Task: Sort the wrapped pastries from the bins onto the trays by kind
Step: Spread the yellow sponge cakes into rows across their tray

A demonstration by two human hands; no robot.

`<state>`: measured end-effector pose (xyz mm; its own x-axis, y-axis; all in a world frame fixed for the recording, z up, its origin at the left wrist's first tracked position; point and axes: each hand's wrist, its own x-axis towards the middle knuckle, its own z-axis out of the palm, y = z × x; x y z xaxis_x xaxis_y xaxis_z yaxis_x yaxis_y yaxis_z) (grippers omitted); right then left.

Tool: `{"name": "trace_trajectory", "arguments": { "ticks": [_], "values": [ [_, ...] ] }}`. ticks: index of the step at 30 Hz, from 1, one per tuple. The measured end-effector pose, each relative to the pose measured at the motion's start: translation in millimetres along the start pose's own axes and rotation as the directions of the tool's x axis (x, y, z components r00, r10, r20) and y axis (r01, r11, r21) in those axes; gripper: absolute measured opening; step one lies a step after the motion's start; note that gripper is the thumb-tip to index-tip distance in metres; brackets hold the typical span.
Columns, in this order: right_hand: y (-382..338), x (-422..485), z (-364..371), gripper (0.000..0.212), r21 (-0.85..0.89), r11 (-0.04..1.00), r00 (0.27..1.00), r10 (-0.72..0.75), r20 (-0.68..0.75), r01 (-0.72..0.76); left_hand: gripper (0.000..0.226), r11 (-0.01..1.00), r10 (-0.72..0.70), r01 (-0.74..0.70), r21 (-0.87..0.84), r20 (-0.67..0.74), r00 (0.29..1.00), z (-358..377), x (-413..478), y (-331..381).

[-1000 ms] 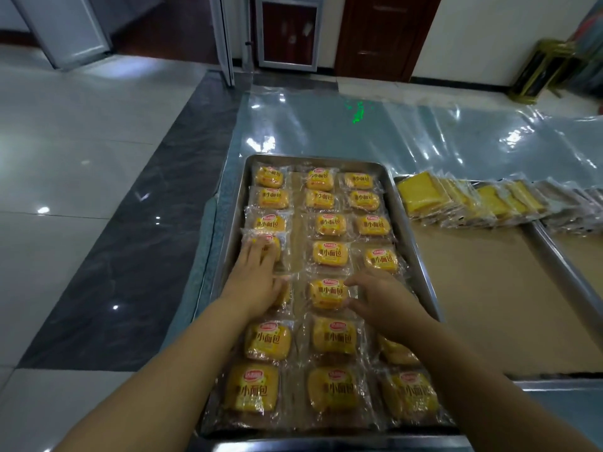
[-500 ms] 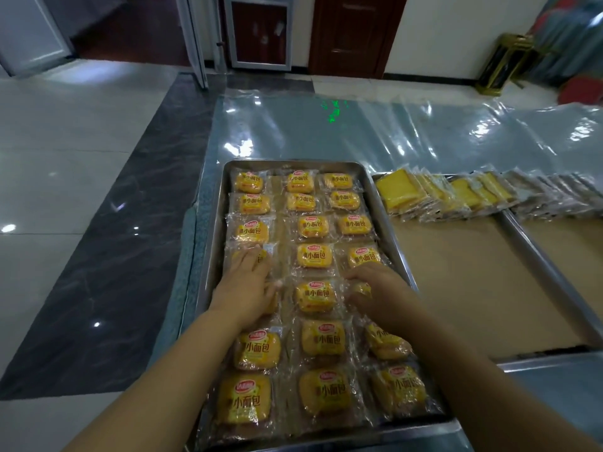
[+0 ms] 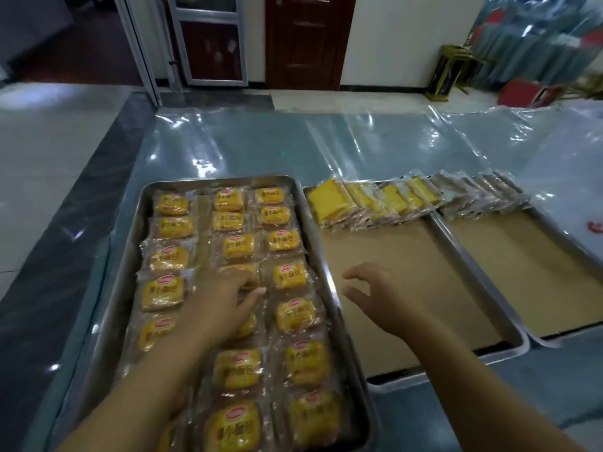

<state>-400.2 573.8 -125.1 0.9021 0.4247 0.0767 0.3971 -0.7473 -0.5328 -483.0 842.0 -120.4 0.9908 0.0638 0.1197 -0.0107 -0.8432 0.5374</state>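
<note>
The left hand (image 3: 222, 305) lies palm-down, fingers fairly straight, on the wrapped yellow buns (image 3: 290, 275) that fill the steel left tray (image 3: 129, 252) in 3 columns. The right hand (image 3: 385, 298) hovers empty, fingers loosely curled and thumb apart, above the bare brown paper of the middle tray (image 3: 408, 243), whose far end holds a row of wrapped yellow cake slices (image 3: 368, 200). Brownish wrapped pastries (image 3: 483, 190) line the far end of the right tray (image 3: 522, 256).

I'm seeing a dull brushed metal tray (image 3: 225, 181) at seven o'clock, glossy clear plastic wrappers (image 3: 290, 275), a matt brown paper liner (image 3: 440, 272) at three, and a shiny plastic sheet (image 3: 293, 145) at twelve.
</note>
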Motion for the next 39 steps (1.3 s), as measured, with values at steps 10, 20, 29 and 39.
{"name": "trace_trajectory", "arguments": {
  "ticks": [10,20,29,39],
  "values": [
    [121.4,52.0,-62.8,0.029,-0.088,0.996,0.983,0.006,0.183,0.01,0.014,0.995,-0.1,0.099,-0.022,-0.027,0.995,81.2,73.2,94.5],
    [149.9,138.2,-75.9,0.024,-0.074,0.995,0.99,0.081,0.119,-0.072,0.021,0.991,-0.131,0.132,0.028,-0.018,0.991,111.6,152.1,113.4],
    [138.5,209.5,-39.8,0.047,-0.121,0.991,0.995,0.072,0.069,-0.064,0.076,0.98,-0.17,0.165,0.11,0.04,0.985,145.6,238.9,84.3],
    [140.9,208.9,-22.2,0.015,-0.032,0.998,0.993,0.061,0.098,-0.058,0.077,0.983,-0.146,0.129,0.133,0.123,0.982,164.3,246.4,78.6]
  ]
}}
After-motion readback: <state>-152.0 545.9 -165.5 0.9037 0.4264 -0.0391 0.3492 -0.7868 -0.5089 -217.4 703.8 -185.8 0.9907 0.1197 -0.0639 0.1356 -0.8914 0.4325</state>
